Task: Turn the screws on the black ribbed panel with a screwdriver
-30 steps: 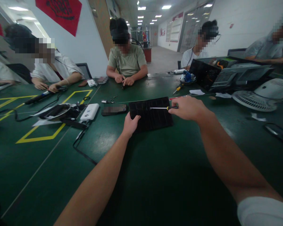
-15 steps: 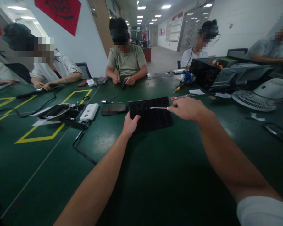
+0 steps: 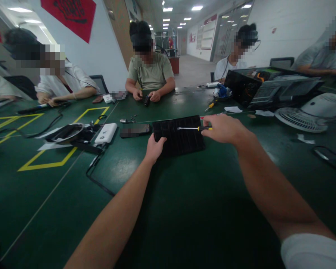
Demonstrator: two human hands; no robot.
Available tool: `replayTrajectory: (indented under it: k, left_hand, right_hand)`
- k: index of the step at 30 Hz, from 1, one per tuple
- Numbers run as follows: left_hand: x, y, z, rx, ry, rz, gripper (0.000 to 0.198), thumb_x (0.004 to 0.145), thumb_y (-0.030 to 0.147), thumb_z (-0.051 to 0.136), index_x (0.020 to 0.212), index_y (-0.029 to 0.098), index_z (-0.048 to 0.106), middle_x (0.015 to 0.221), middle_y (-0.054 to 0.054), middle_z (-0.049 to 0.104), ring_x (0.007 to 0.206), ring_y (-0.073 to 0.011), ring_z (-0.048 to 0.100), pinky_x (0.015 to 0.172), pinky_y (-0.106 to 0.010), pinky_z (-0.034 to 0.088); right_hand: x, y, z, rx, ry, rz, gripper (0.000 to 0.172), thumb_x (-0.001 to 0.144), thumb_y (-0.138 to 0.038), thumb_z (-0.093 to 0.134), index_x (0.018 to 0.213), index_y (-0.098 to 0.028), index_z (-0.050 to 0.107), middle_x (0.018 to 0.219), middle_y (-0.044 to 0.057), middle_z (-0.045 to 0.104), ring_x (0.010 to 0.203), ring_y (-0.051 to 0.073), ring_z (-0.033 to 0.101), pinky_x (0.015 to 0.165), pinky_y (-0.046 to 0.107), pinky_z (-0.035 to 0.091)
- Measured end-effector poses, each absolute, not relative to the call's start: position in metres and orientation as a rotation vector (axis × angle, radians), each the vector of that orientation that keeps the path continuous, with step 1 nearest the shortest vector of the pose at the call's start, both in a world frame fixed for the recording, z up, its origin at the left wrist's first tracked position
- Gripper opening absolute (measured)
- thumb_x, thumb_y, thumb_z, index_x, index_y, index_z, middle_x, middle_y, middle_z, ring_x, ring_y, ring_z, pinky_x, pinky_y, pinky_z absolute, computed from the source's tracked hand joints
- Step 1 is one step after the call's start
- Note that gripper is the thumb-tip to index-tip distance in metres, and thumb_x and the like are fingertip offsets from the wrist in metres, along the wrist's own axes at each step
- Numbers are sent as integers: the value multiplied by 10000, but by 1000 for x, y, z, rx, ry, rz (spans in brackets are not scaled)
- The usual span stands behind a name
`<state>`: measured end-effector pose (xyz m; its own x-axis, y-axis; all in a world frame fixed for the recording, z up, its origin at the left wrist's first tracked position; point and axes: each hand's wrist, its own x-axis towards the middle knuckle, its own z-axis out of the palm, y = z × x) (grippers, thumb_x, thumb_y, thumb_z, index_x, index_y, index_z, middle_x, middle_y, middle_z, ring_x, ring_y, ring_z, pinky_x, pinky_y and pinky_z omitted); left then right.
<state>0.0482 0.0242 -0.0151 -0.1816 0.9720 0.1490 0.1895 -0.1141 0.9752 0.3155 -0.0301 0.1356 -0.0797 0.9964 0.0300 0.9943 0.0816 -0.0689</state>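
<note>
My left hand (image 3: 155, 148) grips the lower left edge of a flat black panel (image 3: 184, 140) with ribs and compartments on its face, its thumb lying on the front. The panel is tilted toward me above the green table (image 3: 168, 209). A screwdriver (image 3: 189, 129) with a yellow and black handle is pinched in my right hand (image 3: 224, 129). Its metal shaft points left across the panel, the tip at the panel's upper middle; whether it touches a screw is too small to tell. A dark phone (image 3: 134, 130) lies just left of the panel.
Left are a white power bank (image 3: 106, 133) with a cable and a bowl (image 3: 65, 133) of dark parts. Small metal pieces (image 3: 128, 121) lie beyond the phone. A white fan (image 3: 308, 114), a yellow-handled screwdriver (image 3: 211, 105) and an opened computer case (image 3: 274, 89) stand right. Several people sit around.
The fingers of my right hand have shifted on the screwdriver, so more of its yellow and black handle shows. The panel and my left hand stay in place.
</note>
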Motion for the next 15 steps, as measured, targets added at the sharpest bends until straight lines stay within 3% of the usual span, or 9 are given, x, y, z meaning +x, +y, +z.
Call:
replayTrajectory:
  k: [15]
  left_hand:
    - [49, 21, -12, 1327, 1421, 1355, 302, 801, 276, 726, 1091, 194, 734, 1083, -94, 780, 1050, -298, 735, 1020, -481, 592]
  right_hand:
    - [314, -34, 140, -2064, -2213, -7, 272, 931, -439, 658, 1104, -277, 791, 1115, 126, 808, 1072, 367, 726, 810, 454, 523]
